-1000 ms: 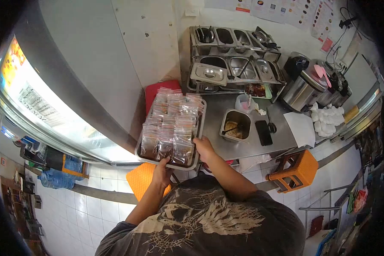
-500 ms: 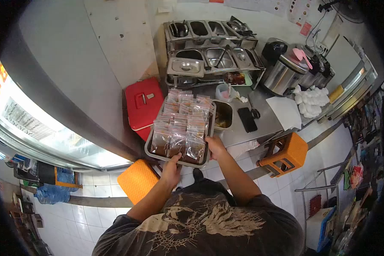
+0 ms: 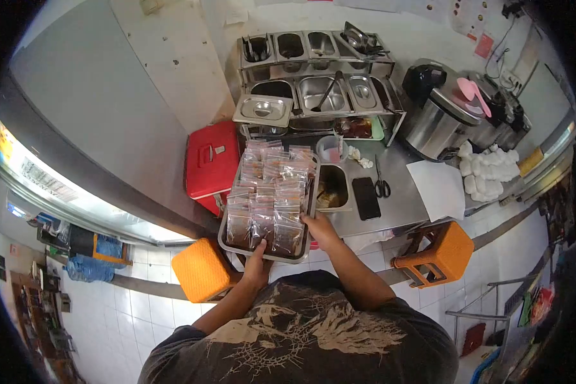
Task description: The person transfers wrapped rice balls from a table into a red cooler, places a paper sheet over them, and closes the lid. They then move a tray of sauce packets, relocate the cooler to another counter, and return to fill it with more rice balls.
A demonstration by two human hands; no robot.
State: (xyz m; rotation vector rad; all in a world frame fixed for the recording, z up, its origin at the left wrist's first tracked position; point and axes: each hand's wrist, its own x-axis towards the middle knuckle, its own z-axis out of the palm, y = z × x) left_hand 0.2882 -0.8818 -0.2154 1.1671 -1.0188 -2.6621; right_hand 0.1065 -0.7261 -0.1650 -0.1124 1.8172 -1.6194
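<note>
A metal tray (image 3: 297, 258) full of small clear zip bags (image 3: 260, 221) with dark brown contents is held over the front left of the steel counter. My left hand (image 3: 256, 265) grips its near edge, thumb up by the bags. At the tray's right side my right hand (image 3: 320, 230) is closed on the rim. The fingers beneath the tray are hidden. Just right of the tray are a sunken metal pan (image 3: 331, 187) and a black phone (image 3: 366, 198).
Behind stands a rack of steel pans (image 3: 323, 93). A red box (image 3: 212, 160) is left of the tray. Scissors (image 3: 381, 185), white paper (image 3: 436, 190) and a large steel cooker (image 3: 438, 118) are to the right. Orange stools (image 3: 201, 271) stand below, one on each side.
The view has shifted, and the counter and rack appear larger. The tray, still in both my hands, sits slightly lower in view.
</note>
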